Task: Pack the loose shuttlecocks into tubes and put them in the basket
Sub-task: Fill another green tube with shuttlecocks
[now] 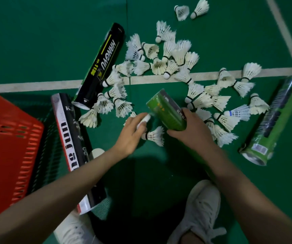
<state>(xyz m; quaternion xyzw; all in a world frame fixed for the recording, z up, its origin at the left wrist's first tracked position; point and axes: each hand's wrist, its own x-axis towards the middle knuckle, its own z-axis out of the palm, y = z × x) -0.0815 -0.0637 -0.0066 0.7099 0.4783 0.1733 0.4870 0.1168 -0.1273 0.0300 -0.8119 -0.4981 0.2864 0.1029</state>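
Resting at the far left, a red basket (9, 138) is sitting on the green floor (53, 41). Just beside it, a black-and-white tube (74, 147) is lying lengthwise, and a black tube (99, 66) is lying farther up, crossing a white line (36, 86). Near the centre, the left hand (131, 134) is reaching forward with its fingers curled, pinching a small white object (144, 120) that is too blurred to identify. A single shuttlecock (155, 136) is lying on the floor just beside this hand's fingers. To its right, a green tube (166, 110) is being held off the floor, its far end pointing away from the person. The right hand (192, 127) is gripping this tube, fingers and thumb wrapping around its near part. Loose shuttlecocks (168, 57) are lying scattered across the floor from beside the black tube to the right of the right hand, many touching or overlapping. At the far right, another green tube (272, 120) is lying beside them. A white shoe (199, 212) is showing below the right forearm.
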